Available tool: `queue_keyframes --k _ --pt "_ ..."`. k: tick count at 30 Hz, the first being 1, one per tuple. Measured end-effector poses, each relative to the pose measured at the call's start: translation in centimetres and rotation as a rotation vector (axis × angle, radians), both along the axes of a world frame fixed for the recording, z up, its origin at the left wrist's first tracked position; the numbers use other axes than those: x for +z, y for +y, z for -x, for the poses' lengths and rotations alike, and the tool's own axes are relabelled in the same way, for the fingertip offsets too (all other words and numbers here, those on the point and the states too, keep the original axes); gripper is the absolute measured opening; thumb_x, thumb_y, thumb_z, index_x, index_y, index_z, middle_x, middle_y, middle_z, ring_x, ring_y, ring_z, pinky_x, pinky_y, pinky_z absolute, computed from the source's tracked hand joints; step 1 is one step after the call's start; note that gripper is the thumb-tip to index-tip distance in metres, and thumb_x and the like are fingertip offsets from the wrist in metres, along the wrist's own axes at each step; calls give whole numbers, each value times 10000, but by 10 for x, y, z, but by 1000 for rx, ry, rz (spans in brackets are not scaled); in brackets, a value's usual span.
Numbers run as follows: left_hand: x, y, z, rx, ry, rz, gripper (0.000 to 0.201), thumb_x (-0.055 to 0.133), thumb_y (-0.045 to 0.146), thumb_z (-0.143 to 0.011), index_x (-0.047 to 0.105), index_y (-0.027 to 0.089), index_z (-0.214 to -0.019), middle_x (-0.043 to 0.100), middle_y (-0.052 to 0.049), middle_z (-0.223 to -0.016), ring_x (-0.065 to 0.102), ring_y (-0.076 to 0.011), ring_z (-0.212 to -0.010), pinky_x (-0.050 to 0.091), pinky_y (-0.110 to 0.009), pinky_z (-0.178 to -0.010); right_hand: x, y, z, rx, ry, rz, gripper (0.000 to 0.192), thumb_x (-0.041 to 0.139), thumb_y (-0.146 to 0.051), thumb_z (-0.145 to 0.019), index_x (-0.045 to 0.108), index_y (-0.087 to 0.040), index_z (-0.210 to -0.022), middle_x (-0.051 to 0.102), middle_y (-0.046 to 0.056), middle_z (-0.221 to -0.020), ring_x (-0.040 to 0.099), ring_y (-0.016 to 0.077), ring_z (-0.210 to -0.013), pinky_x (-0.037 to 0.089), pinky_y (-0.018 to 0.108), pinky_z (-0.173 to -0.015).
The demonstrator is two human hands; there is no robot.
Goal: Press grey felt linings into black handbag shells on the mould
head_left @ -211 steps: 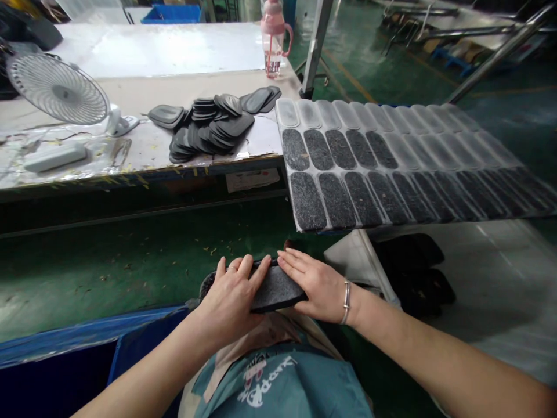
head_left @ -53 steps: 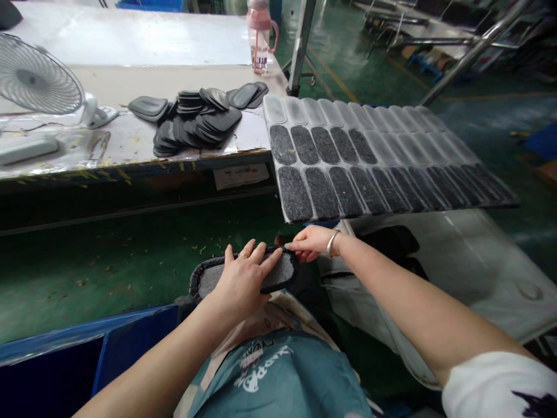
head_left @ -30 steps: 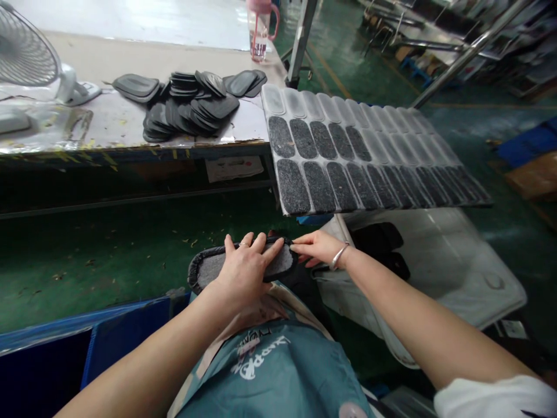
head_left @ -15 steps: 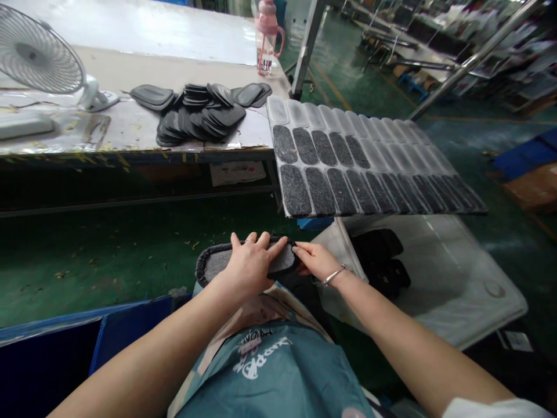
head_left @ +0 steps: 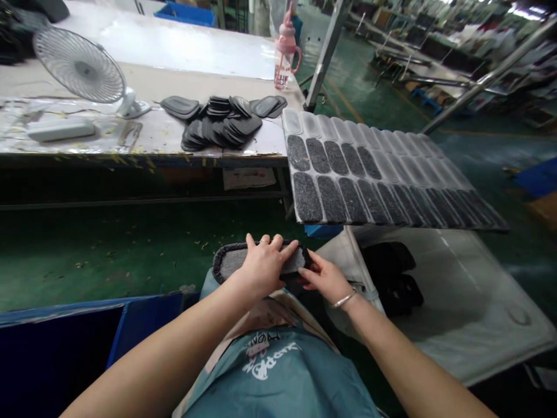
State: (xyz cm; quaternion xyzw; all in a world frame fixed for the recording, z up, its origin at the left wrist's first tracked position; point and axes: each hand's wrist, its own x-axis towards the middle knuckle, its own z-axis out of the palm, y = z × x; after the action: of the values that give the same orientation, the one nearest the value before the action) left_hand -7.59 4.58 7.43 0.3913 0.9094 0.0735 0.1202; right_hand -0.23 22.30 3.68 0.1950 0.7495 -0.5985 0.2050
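Observation:
A long, rounded, shoe-shaped piece (head_left: 230,264) with a flat grey middle and a dark gathered rim lies across my lap. My left hand (head_left: 263,264) grips it from above, its fingers spread over the grey face to the far rim; the thumb is mostly hidden. At the right end, my right hand (head_left: 326,281) pinches the dark rim between thumb and fingers. Part of the piece's middle is covered by my left hand. Beneath both hands is a teal apron (head_left: 300,366) with white lettering.
A board (head_left: 387,186) with rows of dark and pale oval pads juts out ahead right. Below it, a whitish bin (head_left: 461,313) contains black items (head_left: 394,273). Dark flat pieces (head_left: 221,125), a fan (head_left: 82,67) and a pink-lidded bottle (head_left: 285,55) stand on the worktable (head_left: 152,136). Blue bins (head_left: 148,325) are at left.
The view has swung slightly left, so everything sits further right. My right thumb has shifted onto the grey face at the right end. My left hand keeps its place on the piece.

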Motion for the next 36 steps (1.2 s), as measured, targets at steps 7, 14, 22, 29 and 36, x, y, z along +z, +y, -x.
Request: queue_keyframes --k 7,14,22,29,36 --pt "-5 -1 -3 -25 20 -63 978 771 473 -613 288 267 -1438 477 -164 -1317 415 -395 -1209 228 -713 -995 -14 7 -6 10 76 -150 631 570 -472 -812 455 -175 -1357 713 59 -884 700 231 -790 587 358 -697" --pt "9 -76 -14 118 57 -116 1071 686 567 -691 70 217 -1494 102 -127 -1578 11 -312 -1447 28 -634 -1110 2 25 11 374 600 -669 657 503 -470 -875 346 -173 -1440 525 139 -1346 499 256 -1240 406 453 -1054" --pt "-13 -129 -18 222 -14 -36 960 600 598 -759 138 181 -1490 232 -134 -1545 182 -295 -1428 191 -545 -1133 21 -10 63 933 590 -794 1188 786 -603 -514 246 -170 -1479 334 137 -1501 292 367 -1369 297 604 -1079" --pt "-14 -125 -12 177 -32 -79 804 569 545 -814 282 140 -1446 302 -165 -1511 305 -260 -1389 252 -521 -1127 28 -17 61 937 673 -806 959 798 -405 -589 397 -106 -1407 443 129 -1435 452 304 -1246 395 440 -1067" --pt "-22 -125 -18 217 -43 -161 802 577 500 -826 219 190 -1473 237 -149 -1538 285 -267 -1396 262 -502 -1130 25 -19 58 920 641 -824 949 775 -430 -624 362 -145 -1429 412 112 -1461 393 344 -1302 357 537 -1070"
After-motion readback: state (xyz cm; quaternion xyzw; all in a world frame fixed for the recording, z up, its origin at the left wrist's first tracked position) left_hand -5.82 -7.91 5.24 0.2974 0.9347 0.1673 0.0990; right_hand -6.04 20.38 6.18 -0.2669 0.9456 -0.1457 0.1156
